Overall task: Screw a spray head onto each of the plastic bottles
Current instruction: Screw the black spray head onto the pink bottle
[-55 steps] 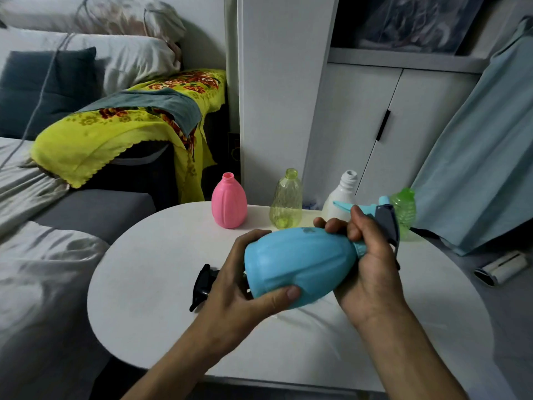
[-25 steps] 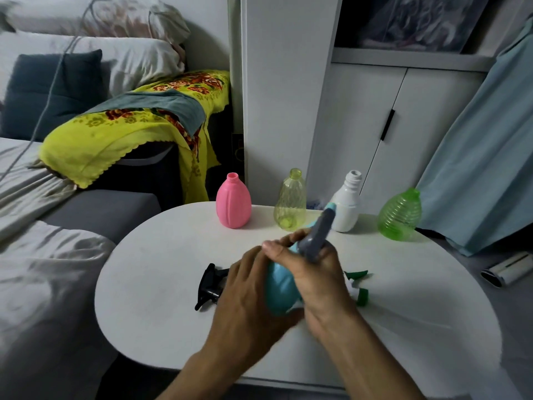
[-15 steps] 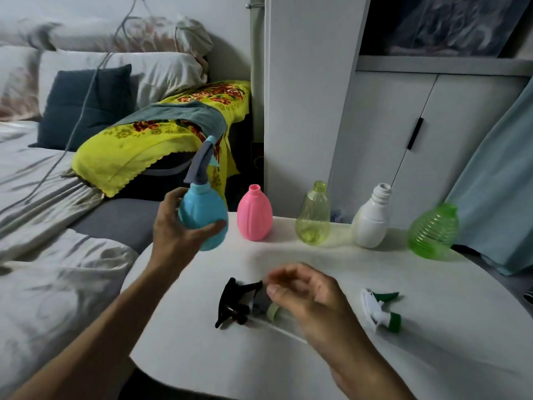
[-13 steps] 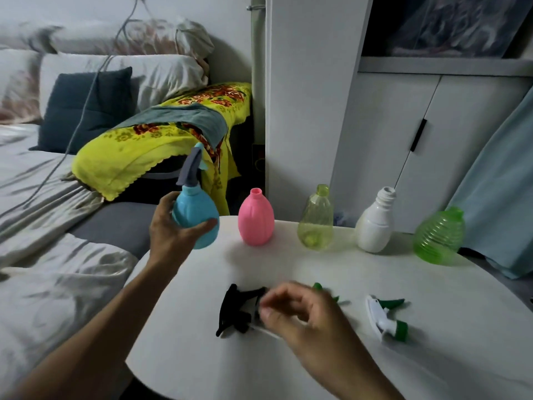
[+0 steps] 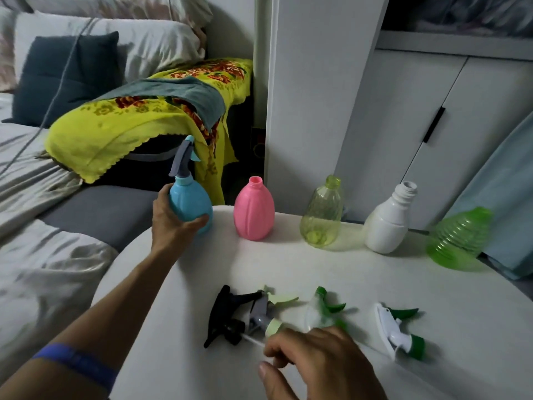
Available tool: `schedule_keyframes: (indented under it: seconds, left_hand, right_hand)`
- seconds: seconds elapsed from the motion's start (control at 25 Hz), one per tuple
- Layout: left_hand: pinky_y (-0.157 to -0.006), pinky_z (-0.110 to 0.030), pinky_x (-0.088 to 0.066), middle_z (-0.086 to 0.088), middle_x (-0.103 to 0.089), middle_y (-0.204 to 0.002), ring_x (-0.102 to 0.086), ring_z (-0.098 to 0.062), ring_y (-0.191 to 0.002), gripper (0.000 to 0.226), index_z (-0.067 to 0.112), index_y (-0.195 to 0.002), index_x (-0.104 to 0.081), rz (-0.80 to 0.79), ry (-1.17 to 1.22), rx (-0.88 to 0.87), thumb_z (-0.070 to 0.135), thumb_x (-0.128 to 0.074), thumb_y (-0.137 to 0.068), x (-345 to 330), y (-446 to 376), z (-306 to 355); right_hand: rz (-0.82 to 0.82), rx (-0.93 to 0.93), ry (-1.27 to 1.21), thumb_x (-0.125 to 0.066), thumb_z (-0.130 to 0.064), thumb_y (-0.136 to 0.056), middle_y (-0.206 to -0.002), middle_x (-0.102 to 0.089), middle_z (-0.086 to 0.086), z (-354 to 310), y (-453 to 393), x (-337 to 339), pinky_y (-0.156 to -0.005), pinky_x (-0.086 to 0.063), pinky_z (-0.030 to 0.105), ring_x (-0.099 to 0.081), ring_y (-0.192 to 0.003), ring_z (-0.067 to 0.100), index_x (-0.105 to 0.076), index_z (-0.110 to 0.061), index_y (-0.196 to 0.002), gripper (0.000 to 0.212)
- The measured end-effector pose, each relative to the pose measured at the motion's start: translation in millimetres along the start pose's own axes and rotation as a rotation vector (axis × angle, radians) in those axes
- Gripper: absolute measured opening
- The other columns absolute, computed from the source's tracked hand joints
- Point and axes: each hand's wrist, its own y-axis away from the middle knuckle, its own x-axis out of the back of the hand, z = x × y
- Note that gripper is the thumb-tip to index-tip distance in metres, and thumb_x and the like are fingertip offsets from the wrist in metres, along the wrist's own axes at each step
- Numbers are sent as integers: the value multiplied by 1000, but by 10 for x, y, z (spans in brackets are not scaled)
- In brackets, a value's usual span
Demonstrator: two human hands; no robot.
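My left hand [image 5: 170,226] grips the blue bottle [image 5: 191,207], which stands upright with a grey spray head [image 5: 182,157] screwed on, at the table's far left edge beside the pink bottle [image 5: 253,210]. To the right, a yellow-green clear bottle [image 5: 321,219], a white bottle [image 5: 388,225] and a green ribbed bottle [image 5: 458,242] stand in a row with bare necks. Loose spray heads lie near me: black [image 5: 223,317], grey with pale green [image 5: 261,311], clear with green [image 5: 323,310], white with green [image 5: 399,332]. My right hand [image 5: 320,366] hovers just in front of them, fingers loosely bent, nothing in it.
The round white table [image 5: 288,269] has a bed with grey sheets [image 5: 43,255] to its left. A yellow flowered cloth [image 5: 129,122] lies behind that. White cabinets [image 5: 403,125] and a light blue curtain [image 5: 507,197] stand behind the bottles.
My left hand has lowered the blue bottle to the table's far left edge, next to the pink one. My right hand has drawn back slightly from the loose spray heads.
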Motion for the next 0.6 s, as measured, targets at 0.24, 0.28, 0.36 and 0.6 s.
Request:
schedule_keyframes:
  seconds: [0.24, 0.28, 0.36, 0.6]
  left_hand:
    - [-98, -54, -49, -9, -44, -134, -49, -28, -120, 104, 26, -141, -32, -10, 19, 56, 24, -93, -57, -60, 25, 54]
    - [-100, -54, -48, -10, -43, -138, -49, -29, -122, 108, 25, -143, -30, -35, 28, 89, 26, -94, -56, -28, 82, 15]
    - [-101, -51, -48, -14, -43, -143, -52, -27, -119, 114, 24, -148, -24, -78, 6, 152, 27, -95, -58, 100, 266, -74]
    - [-102, -51, -45, -17, -49, -142, -52, -33, -122, 100, 19, -148, -33, -233, -336, 195, 23, -90, -66, 488, 835, -15]
  right_hand:
    - [-135, -55, -67, -65, -50, -60, -52, -61, -19, 18, 23, -33, -58, -49, 15, -54, -53, -2, -62, -33, -61, 17]
    - [-156, -121, -121, -61, -49, -69, -62, -66, -18, 27, -7, -49, -60, -48, 19, -59, -60, 2, -62, -32, -71, 17]
    - [-153, -204, -175, -54, -44, -82, -89, -70, -13, 0, -90, -162, -73, -46, 29, -62, -84, 11, -60, -33, -97, 21]
    - [-339, -122, 326, -46, -17, -88, -125, -64, 16, -423, -168, -844, -105, -38, 57, -54, -120, 36, -57, -5, -132, 47]
